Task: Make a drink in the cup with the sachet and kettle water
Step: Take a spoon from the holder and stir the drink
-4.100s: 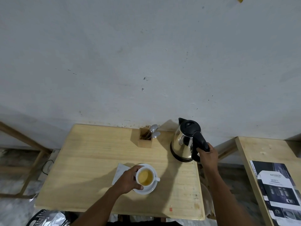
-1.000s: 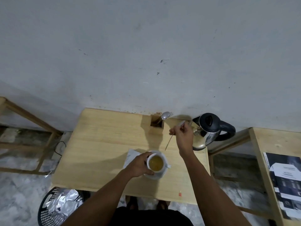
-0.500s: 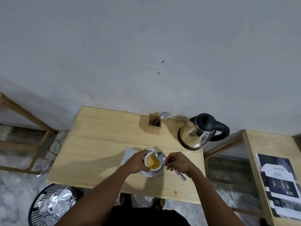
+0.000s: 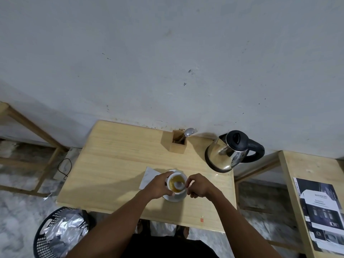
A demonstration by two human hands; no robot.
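A white cup [image 4: 176,176] of yellowish drink stands on a white saucer [image 4: 175,198] near the front of the wooden table [image 4: 115,164]. My left hand [image 4: 158,186] grips the cup's left side. My right hand [image 4: 198,185] holds a metal spoon [image 4: 178,184] whose bowl dips into the drink. The steel kettle [image 4: 228,151] with a black lid and handle stands at the table's back right. A white napkin or sachet paper [image 4: 149,176] lies left of the cup, partly under my left hand.
A wooden cutlery holder [image 4: 176,143] with a spoon and fork stands at the back by the wall. A black bin [image 4: 59,233] lined with foil sits on the floor, front left. A second table [image 4: 301,164] with a dark brochure [image 4: 322,213] is to the right.
My right hand let go of the kettle, took a spoon from the holder, and brought it down into the cup. My left hand has stayed on the cup.
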